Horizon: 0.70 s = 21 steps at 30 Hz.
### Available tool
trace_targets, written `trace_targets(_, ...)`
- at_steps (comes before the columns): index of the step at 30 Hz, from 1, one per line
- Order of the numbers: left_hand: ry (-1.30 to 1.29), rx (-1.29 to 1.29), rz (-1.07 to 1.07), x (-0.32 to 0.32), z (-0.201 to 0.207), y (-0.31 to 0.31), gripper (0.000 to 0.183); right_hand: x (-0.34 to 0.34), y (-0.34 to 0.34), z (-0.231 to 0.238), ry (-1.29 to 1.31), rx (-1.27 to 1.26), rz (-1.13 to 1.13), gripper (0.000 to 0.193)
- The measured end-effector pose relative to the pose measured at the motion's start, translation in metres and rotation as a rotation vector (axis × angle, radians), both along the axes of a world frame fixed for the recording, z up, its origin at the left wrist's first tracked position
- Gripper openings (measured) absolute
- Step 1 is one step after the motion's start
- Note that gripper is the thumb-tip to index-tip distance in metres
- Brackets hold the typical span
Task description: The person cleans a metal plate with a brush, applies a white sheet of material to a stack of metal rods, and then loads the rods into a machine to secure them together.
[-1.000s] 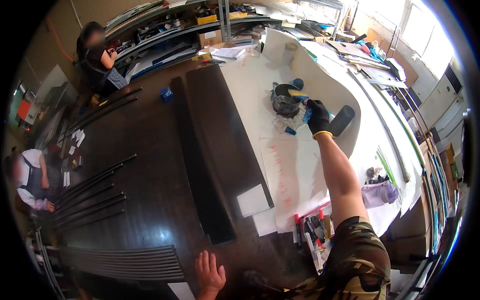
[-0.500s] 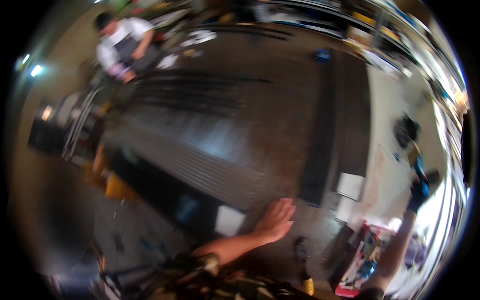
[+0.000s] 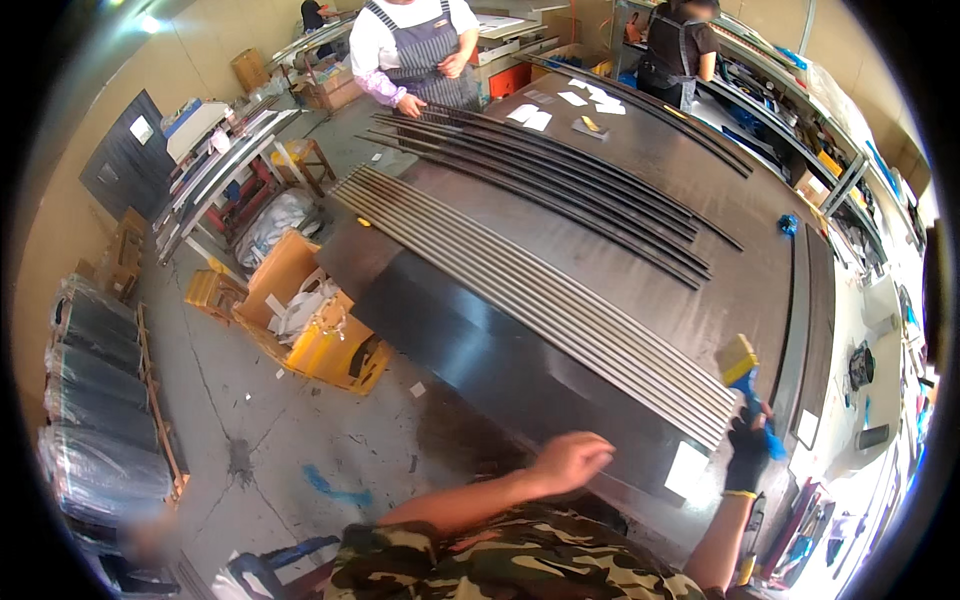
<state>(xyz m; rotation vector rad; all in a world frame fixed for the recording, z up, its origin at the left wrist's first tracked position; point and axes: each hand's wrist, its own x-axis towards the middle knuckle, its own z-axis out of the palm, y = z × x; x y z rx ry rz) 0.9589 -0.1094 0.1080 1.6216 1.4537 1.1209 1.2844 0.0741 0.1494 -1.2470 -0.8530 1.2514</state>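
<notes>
Brush (image 3: 741, 366) in gloved right hand (image 3: 748, 448); boxes (image 3: 318, 325) hold scraps.

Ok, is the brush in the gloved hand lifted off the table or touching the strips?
Lifted. The right hand holds the brush upright, its yellow head raised above the near end of the metal strips.

right hand (image 3: 748, 452): gloved, gripping blue-handled brush (image 3: 745, 375) | left hand (image 3: 570, 460): bare on dark table (image 3: 560, 210) edge

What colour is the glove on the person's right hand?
The glove is black with a yellow cuff, shown best in the head view.
</notes>
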Motion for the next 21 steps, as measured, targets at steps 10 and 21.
trace_targets(10, 0.466, 0.120, 0.880, -0.335, -0.053, -0.065, 0.037, -0.248, -0.059, 0.014, 0.009, -0.117, 0.353, 0.039)
trace_targets(21, 0.901, -0.174, 0.489, -0.557, -0.067, 0.051, 0.095, -0.394, -0.093, -0.068, 0.093, -0.138, 0.147, 0.036)
